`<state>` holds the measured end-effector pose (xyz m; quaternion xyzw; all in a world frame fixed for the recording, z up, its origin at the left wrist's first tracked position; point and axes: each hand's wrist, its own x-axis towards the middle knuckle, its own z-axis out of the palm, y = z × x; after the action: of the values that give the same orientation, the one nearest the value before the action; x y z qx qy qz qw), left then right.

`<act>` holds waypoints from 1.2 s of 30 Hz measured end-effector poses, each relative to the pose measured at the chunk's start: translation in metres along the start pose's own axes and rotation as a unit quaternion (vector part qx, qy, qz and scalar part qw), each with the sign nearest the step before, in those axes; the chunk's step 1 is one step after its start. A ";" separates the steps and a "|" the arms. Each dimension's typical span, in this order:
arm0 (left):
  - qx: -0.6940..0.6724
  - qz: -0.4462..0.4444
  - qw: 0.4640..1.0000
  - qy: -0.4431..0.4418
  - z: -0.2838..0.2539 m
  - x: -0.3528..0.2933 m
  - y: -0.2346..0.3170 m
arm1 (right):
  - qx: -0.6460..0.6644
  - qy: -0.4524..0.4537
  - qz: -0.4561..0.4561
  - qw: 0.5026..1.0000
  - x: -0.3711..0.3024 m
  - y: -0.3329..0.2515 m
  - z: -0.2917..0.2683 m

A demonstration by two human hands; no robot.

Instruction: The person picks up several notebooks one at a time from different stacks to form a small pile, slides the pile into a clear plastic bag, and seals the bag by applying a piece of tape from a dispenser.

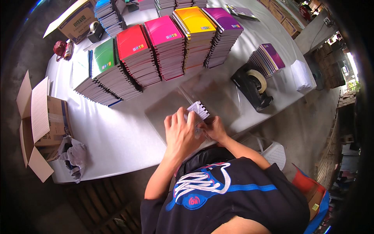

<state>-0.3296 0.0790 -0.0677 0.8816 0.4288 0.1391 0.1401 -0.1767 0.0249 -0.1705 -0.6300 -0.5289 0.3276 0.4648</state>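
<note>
My left hand [180, 130] lies over a small stack of spiral notebooks [199, 109] at the near edge of the white table [117, 136], fingers spread across the top. My right hand [214, 128] grips the same stack from the right side. The stack sits on a clear plastic sheet [167, 105] spread on the table. Only the white spiral edge of the stack shows past my fingers.
Tall piles of spiral notebooks stand beyond: green [104, 58], red [132, 45], pink [165, 31], yellow [194, 19], purple [224, 17]. A black tape dispenser [253, 87] sits to the right, a small purple pile [269, 58] behind it. An open cardboard box [43, 121] stands at the left.
</note>
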 end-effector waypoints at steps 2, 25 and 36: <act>0.018 -0.037 0.998 -0.053 0.006 0.026 0.002 | -0.164 -0.077 -0.160 0.970 -0.004 0.031 0.004; -0.163 0.030 0.955 0.246 0.012 -0.039 -0.017 | -0.183 -0.296 -0.366 0.863 0.070 -0.084 -0.078; -0.163 -0.081 0.895 0.407 0.056 -0.086 -0.015 | 0.026 -0.074 -0.276 0.958 0.047 -0.024 -0.089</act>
<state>-0.3709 0.0129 -0.1356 0.6746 0.4897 0.5422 0.1060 -0.0940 0.0493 -0.1132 -0.4210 -0.7062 0.2458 0.5134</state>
